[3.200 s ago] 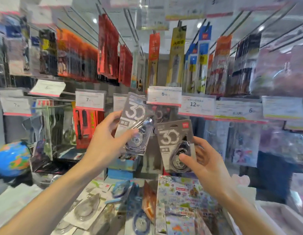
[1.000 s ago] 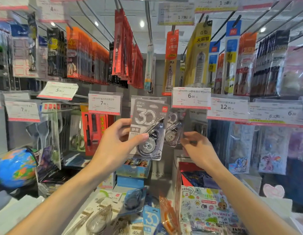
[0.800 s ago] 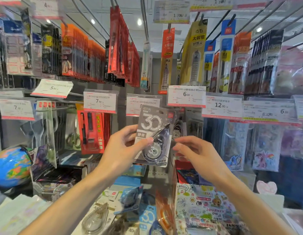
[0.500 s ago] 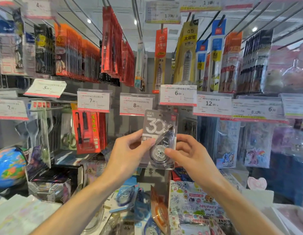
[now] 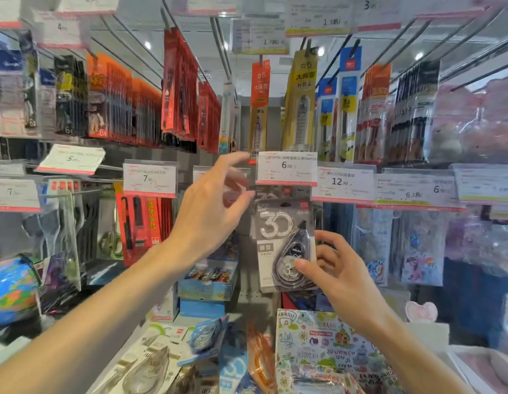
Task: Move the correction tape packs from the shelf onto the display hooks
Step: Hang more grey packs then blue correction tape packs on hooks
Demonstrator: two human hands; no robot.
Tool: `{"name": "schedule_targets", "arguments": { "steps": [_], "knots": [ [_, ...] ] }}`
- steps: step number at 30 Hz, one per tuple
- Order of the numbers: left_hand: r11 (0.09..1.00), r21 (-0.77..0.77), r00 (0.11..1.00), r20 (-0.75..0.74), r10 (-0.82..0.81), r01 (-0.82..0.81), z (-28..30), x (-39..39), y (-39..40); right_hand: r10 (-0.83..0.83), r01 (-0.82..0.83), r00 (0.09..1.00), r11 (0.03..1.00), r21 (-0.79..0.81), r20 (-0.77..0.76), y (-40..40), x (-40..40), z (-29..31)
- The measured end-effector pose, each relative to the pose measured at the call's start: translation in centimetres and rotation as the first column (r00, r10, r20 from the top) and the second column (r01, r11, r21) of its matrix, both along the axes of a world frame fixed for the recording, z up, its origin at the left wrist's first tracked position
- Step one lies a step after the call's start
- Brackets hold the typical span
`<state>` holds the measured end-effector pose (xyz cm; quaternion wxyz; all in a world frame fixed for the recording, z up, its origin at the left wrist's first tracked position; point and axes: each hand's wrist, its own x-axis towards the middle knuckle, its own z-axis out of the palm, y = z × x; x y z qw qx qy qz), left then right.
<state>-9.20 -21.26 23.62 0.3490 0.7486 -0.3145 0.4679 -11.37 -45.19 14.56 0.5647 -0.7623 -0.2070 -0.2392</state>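
Observation:
A grey correction tape pack [image 5: 278, 237] marked "30" is upright just below the 6.00 price tag [image 5: 287, 167]. My right hand [image 5: 336, 273] grips its lower right corner, thumb on the clear tape bubble. Another grey pack [image 5: 271, 192] hangs behind it, mostly hidden. My left hand [image 5: 216, 211] is raised to the left of the pack, fingers spread and holding nothing, its fingertips near the tag. The hook under the tag is hidden. More correction tape packs [image 5: 201, 335] lie loose on the shelf [image 5: 128, 351] below.
Rows of hanging pen packs [image 5: 179, 89] fill the upper hooks. Red packs [image 5: 145, 226] hang at the left, sticker bags [image 5: 417, 245] at the right. A globe [image 5: 11, 288] sits at far left. A colourful sticker book [image 5: 321, 348] stands on the shelf in front.
The pack passed from my left hand to my right hand and moved right and up under the 6.00 tag. My left hand let go and rose toward the tag.

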Motion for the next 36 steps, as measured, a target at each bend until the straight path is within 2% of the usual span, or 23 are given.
{"name": "schedule_targets", "arguments": {
  "steps": [5, 8, 25, 36],
  "knots": [
    [0.988, 0.141, 0.972, 0.234, 0.036, -0.07, 1.9, 0.6, 0.1, -0.02, 0.02, 1.0, 1.0, -0.006, 0.018, 0.1, -0.3, 0.2],
    [0.986, 0.145, 0.957, 0.288, 0.038, -0.083, 2.4, 0.5, 0.3, -0.029, 0.029, 0.999, 1.0, -0.001, 0.039, 0.2, -0.5, 0.4],
    [0.994, 0.103, 0.978, 0.208, -0.001, -0.021, 2.0, 0.2, 0.6, -0.082, 0.08, 0.993, 0.997, 0.023, 0.084, 1.9, -0.1, 2.0],
    [0.996, 0.021, 0.993, 0.078, -0.084, 0.083, 0.2, 0.9, 1.0, -0.103, 0.106, 0.989, 0.994, -0.028, 0.103, 2.0, 0.5, 1.9]
  ]
}}
